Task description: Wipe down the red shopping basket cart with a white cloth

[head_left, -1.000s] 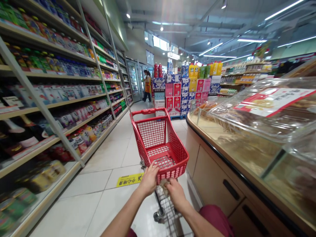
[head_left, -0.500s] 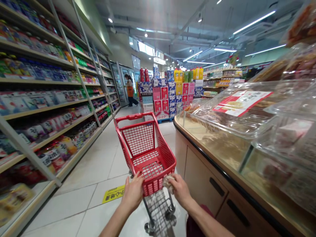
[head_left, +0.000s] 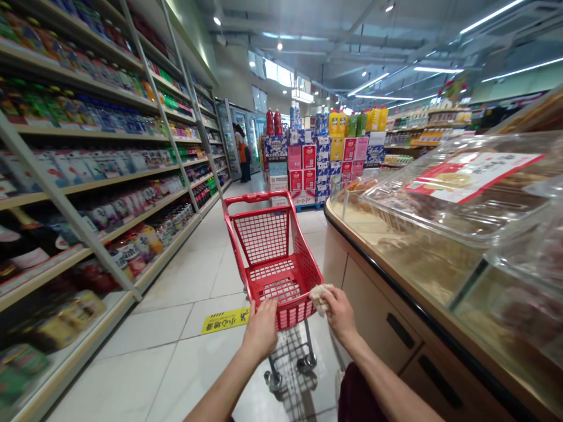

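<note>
A red plastic shopping cart on a grey wheeled frame stands in front of me, its basket holding nothing and its handle bar at the far side. My left hand is closed over the near left corner of the basket rim. In my right hand is a crumpled off-white cloth, gripped at the near right corner of the basket. The cloth covers that corner, so whether my right fingers touch the rim cannot be seen.
Shelves of drinks line the left side. On the right a wooden counter bears clear food packs. Stacked cartons stand ahead. A person in an orange apron is farther back. A yellow floor sign lies left of the cart.
My view has turned slightly left, so the scene sits farther right. My left hand now grips the basket rim more fully. The cloth has risen to the basket's corner. The distant person has turned.
</note>
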Tool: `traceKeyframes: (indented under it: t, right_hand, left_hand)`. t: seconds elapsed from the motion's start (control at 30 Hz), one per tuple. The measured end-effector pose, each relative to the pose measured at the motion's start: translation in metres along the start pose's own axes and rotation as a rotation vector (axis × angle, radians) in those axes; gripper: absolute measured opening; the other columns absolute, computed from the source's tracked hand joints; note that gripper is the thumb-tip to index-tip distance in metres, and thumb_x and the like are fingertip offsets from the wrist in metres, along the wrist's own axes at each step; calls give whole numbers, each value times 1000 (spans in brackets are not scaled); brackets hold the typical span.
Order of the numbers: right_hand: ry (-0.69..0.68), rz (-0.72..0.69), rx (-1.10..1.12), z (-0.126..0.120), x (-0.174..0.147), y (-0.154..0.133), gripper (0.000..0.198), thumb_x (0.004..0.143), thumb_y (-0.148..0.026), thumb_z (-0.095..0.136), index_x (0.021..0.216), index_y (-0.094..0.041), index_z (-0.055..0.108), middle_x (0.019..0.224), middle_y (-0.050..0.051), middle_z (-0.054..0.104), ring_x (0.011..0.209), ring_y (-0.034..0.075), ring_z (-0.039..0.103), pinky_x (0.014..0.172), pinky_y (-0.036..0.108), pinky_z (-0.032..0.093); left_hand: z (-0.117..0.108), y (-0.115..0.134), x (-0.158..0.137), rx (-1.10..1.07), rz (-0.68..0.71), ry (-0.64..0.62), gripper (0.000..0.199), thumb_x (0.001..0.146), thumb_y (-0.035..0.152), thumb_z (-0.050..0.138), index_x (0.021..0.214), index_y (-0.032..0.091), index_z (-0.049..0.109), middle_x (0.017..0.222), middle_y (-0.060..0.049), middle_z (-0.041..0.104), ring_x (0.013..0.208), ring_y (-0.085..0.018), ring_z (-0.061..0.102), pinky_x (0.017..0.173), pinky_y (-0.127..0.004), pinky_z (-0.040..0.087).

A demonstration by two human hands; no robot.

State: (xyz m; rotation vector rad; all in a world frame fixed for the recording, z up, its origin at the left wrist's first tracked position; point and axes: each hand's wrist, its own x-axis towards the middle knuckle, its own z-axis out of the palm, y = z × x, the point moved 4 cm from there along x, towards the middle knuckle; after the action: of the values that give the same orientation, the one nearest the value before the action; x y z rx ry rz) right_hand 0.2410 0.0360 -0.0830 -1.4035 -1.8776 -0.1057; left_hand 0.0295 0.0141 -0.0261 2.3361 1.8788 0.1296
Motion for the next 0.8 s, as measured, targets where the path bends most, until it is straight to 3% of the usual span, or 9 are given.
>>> traceKeyframes:
  t: [0.13,0.3,0.5,0.7,0.8]
  right_hand:
    - [-83,-61,10,1,-4,-4,30,63,-5,41,75,-22,62,79,2,58,77,15,53,66,23,43]
    - [61,-1,28,-10,6,7,38,63,-5,39,91,-19,59,101,7,53,96,19,48,80,31,41]
    - [-193,14,-2,1,-4,9,34,55,-4,38,74,-22,59,76,0,55,72,13,53,62,20,42]
    - [202,119,72,-41,23,2,52,59,-10,41,110,-19,49,99,6,52,91,20,50,77,30,43]
    - [136,29,13,-29,36,-27,37,66,-10,43,100,-20,56,93,7,54,86,20,49,72,31,43]
  left_hand:
    - [3,-4,-3,-31,25,-1,61,64,10,35,125,11,37,131,-8,43,125,-19,30,107,-41,9]
    - [6,-7,-8,-58,32,68,57,65,11,35,122,9,40,129,-10,44,125,-20,30,107,-43,9]
    - [8,-10,-12,-87,47,79,58,64,8,35,123,9,40,129,-10,45,124,-19,31,107,-43,9]
    - [12,-8,-13,-93,36,135,59,64,8,36,122,9,40,128,-10,46,125,-20,30,108,-44,7]
    - [16,-4,-11,-94,37,147,59,64,8,35,123,9,40,130,-10,44,126,-20,28,108,-45,8]
